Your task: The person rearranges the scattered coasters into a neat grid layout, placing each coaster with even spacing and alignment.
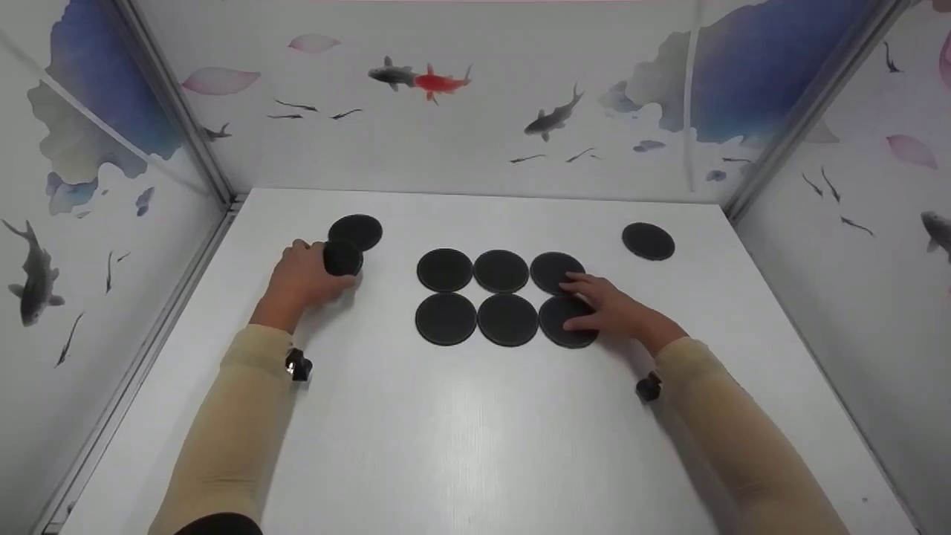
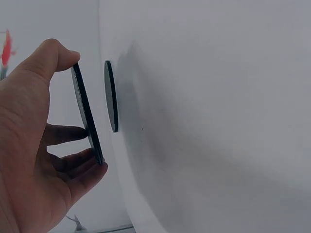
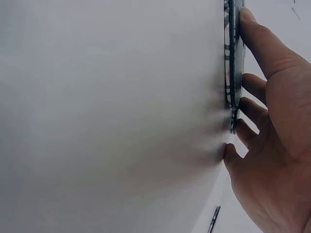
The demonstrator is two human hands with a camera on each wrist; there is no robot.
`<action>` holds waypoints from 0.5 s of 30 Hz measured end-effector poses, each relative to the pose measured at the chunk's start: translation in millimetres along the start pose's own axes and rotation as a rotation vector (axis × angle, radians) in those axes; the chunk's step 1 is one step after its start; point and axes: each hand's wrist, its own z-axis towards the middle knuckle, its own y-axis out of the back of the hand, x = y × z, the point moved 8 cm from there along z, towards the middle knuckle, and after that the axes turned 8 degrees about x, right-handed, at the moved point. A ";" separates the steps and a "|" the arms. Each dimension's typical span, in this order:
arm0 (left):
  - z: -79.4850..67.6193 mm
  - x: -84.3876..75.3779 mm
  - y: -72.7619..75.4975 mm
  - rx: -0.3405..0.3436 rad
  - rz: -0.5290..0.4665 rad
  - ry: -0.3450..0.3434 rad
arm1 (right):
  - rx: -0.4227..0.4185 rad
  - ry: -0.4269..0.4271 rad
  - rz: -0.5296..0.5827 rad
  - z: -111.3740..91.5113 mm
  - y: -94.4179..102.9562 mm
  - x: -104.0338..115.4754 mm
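My left hand (image 1: 301, 281) holds a flat round black disc (image 1: 342, 258) by its edge, thumb on one side and fingers on the other. In the left wrist view this held disc (image 2: 86, 114) is tilted and apart from another black disc (image 2: 112, 96) lying on the table. My right hand (image 1: 620, 312) rests over the right end of two rows of three black discs. Its thumb lies on the lower right disc (image 1: 561, 336), and other fingertips reach the upper right disc (image 1: 551, 269). In the right wrist view, the fingers (image 3: 274, 53) look loosely bent, not closed round a disc.
The discs in the two rows, such as the lower left one (image 1: 446, 319), lie edge to edge on the white table (image 1: 446, 431). A lone black disc (image 1: 648, 241) lies at the back right. Printed walls (image 1: 475, 141) with fish enclose the back and sides.
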 end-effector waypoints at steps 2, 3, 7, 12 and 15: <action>-4.4 -7.4 -2.5 0.009 0.016 -0.018 | 0.003 -0.002 -0.007 0.7 -0.2 -1.1; -6.3 -10.9 -4.5 0.015 0.025 -0.025 | 0.005 -0.005 -0.013 0.9 -0.7 -1.8; -16.4 -27.6 -12.6 0.042 0.042 -0.059 | 0.009 -0.007 -0.022 0.4 -2.1 -2.8; -30.4 -48.8 -22.0 0.059 0.055 -0.116 | 0.004 -0.009 -0.005 -0.2 0.0 -1.4; -39.4 -60.9 -26.7 0.065 0.072 -0.151 | 0.005 -0.009 -0.005 0.3 1.8 1.2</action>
